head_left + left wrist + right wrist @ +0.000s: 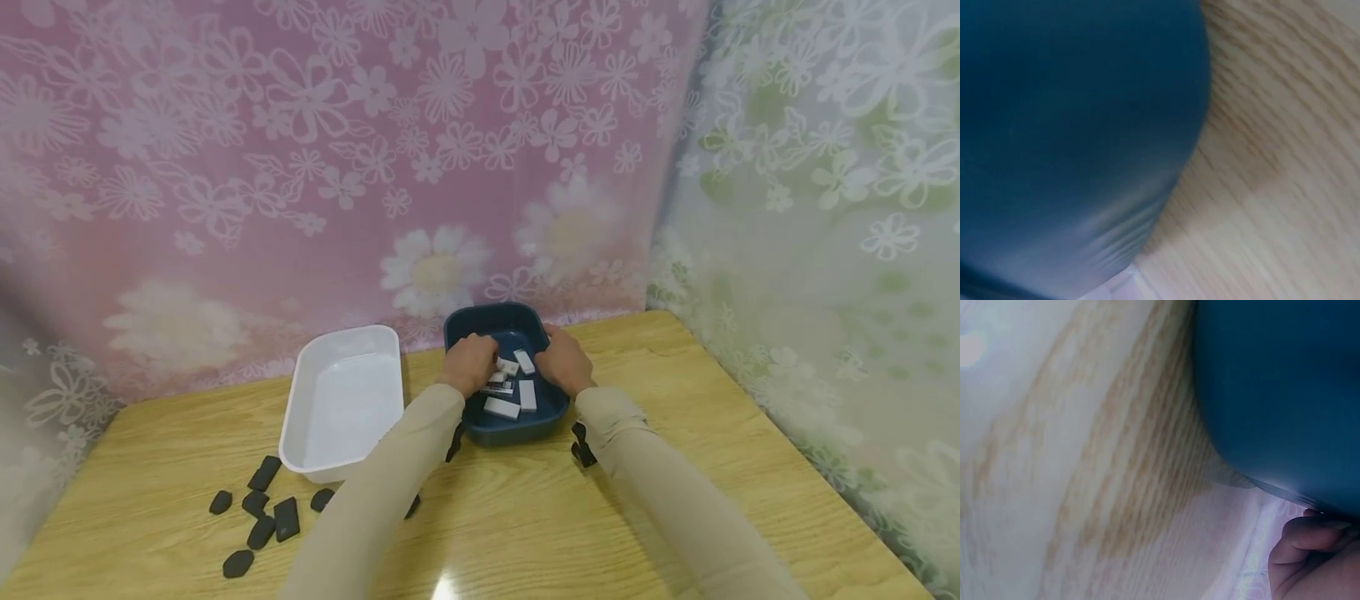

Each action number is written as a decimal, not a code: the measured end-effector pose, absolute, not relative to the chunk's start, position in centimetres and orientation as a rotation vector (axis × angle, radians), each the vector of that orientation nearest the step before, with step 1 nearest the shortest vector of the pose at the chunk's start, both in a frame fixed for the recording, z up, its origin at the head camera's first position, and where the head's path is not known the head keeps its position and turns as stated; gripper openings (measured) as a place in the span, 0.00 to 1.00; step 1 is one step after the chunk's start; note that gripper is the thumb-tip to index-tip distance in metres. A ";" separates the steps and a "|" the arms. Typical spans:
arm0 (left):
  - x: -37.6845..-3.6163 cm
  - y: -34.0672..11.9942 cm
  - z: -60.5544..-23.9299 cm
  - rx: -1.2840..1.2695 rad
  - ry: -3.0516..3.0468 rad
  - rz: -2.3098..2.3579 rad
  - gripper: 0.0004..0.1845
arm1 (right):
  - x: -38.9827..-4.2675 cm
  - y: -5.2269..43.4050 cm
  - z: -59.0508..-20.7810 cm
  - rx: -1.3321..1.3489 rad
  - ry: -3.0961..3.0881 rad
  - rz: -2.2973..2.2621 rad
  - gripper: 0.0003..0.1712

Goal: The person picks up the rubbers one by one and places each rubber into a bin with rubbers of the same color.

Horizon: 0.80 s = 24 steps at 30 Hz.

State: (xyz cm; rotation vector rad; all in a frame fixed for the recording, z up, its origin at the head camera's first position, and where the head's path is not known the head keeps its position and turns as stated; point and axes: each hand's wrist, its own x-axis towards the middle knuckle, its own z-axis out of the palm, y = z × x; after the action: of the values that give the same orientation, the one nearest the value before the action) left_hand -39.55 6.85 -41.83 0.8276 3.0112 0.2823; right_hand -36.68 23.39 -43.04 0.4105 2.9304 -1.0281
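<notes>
Light wood-grain bench [675, 467] is bounded at its rear edge by a pink floral curtain [337, 167] and at its right edge by a green-white floral curtain [825, 208]; both hang close, with little room behind the trays. The bare bench surface is widest along the front edge and the right half. Dark blue rounded plastic tray [480, 321] sits at the rear centre, near the rear edge; white rectangular plastic tray [341, 400] stands just beside it on the left, with a narrow gap between the two. Small white rectangular blocks [525, 396] lie inside the blue tray. Flat black pebble-shaped pieces [262, 508] are scattered near the front-left corner, in front of the white tray. Left hand [469, 364] reaches down into the blue tray with its fingers curled over the white blocks; whether it actually pinches one cannot be told from the head view. Right hand [564, 362] lies at the right rim of the blue tray, fingers bent over it; the right wrist view shows fingertips [1310, 540] against the rim. Both forearms in beige sleeves [660, 500] extend forward from the front edge, converging on the blue tray. Wrist views are blurred: tray wall and wood grain only.
</notes>
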 end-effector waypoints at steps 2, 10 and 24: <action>-39.5 6.6 -41.6 0.831 2.992 0.293 0.08 | -36.7 23.3 -43.0 0.407 2.936 -1.031 0.36; -38.9 6.3 -41.2 0.830 2.926 0.269 0.11 | -36.6 23.2 -43.0 0.398 2.936 -1.028 0.36; -38.2 4.0 -40.4 1.078 2.937 0.241 0.13 | -36.4 23.7 -43.5 0.275 2.850 -1.326 0.32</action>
State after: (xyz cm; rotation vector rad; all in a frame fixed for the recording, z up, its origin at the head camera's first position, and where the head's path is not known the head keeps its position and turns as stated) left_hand -38.15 4.05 -40.43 1.0777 2.9368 0.2407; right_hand -36.45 23.74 -43.52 0.2750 2.8504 -1.3264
